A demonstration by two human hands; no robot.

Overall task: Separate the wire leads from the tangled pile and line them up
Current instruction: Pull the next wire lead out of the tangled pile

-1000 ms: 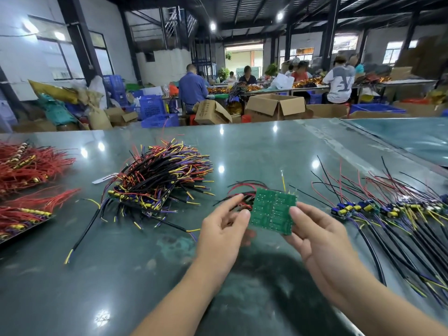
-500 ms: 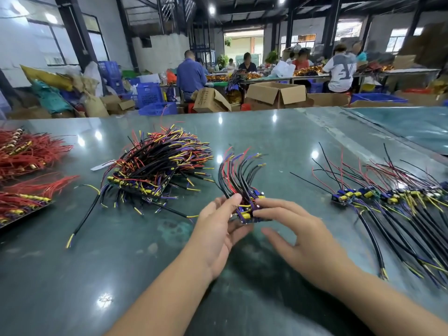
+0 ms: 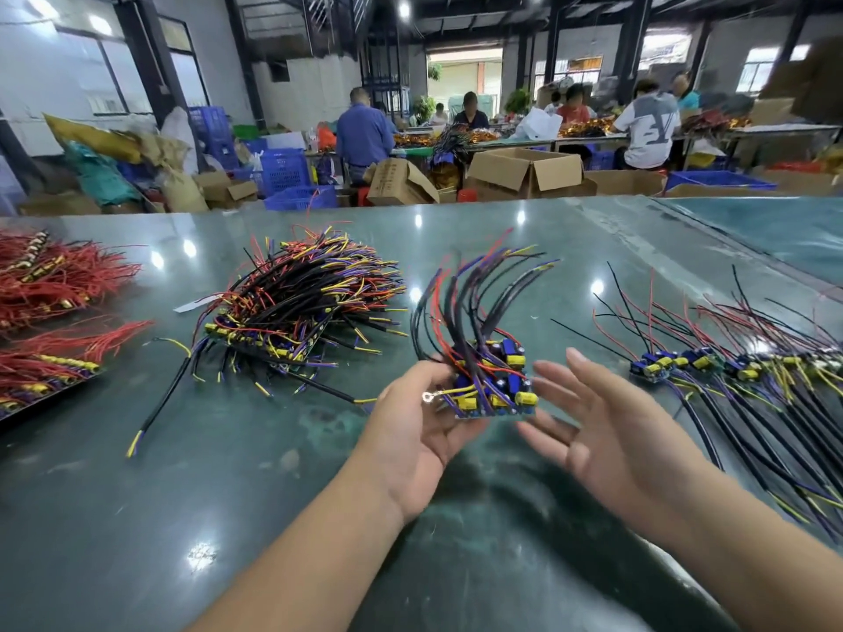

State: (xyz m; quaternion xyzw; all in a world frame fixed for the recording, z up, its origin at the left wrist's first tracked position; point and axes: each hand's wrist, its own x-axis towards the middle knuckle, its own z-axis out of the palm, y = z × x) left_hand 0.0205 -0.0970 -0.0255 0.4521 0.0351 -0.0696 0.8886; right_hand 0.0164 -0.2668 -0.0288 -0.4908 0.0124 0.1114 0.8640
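My left hand [image 3: 413, 431] holds a small circuit board panel [image 3: 492, 385] above the table, component side up, with blue and yellow parts and black, red and purple wire leads [image 3: 474, 294] fanning up and away from it. My right hand [image 3: 611, 431] hovers just right of the board, palm turned toward it, fingers straight and spread, holding nothing. A tangled pile of wired boards [image 3: 292, 307] lies on the table to the left. A row of separated boards with their leads spread out [image 3: 730, 371] lies to the right.
The dark green table [image 3: 228, 494] fills the foreground. Bundles of red wires [image 3: 54, 275] and a tray of more red leads [image 3: 45, 367] sit at the left edge. Cardboard boxes [image 3: 524, 173], blue crates and seated workers lie beyond the far edge.
The board was flipped from its green solder side to the component side and raised off the table. My right hand has let go and opened beside it.
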